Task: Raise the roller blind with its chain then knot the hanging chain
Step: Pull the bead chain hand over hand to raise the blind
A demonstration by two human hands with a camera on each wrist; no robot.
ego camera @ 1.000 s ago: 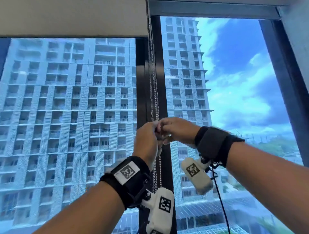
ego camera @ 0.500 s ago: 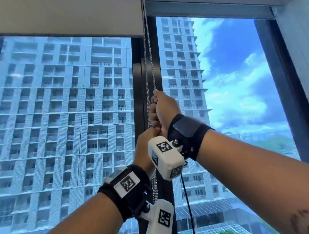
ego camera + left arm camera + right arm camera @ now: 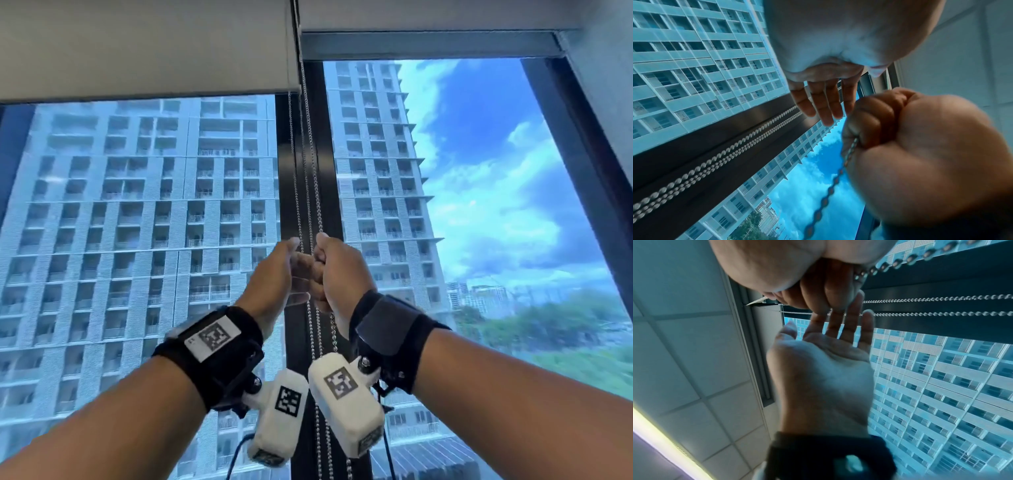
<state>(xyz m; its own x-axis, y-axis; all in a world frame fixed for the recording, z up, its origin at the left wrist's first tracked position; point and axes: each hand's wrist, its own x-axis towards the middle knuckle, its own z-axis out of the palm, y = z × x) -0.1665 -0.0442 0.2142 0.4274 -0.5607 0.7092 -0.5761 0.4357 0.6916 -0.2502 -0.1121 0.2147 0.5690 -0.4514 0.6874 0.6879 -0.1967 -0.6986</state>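
The pale roller blind (image 3: 147, 51) covers only the top of the left window pane. Its bead chain (image 3: 308, 171) hangs in several strands down the dark mullion (image 3: 325, 137). My right hand (image 3: 337, 270) is a fist gripping one strand, which shows in the left wrist view as my right hand (image 3: 879, 123) with the chain (image 3: 828, 193) trailing below it. My left hand (image 3: 277, 277) is right beside it with straight fingers (image 3: 826, 107) and holds nothing. The right wrist view shows the left hand (image 3: 818, 363) palm open, its fingertips against my right hand (image 3: 818, 288).
A slanted dark window frame (image 3: 582, 171) and a white wall (image 3: 609, 85) close in the right side. Loose chain strands (image 3: 320, 428) hang below my wrists. Outside the glass are tower blocks (image 3: 137, 240) and trees (image 3: 565, 325).
My right hand was high on the chain above the left hand and has come down level with it. The left hand, which gripped the chain before, now has straight fingers.
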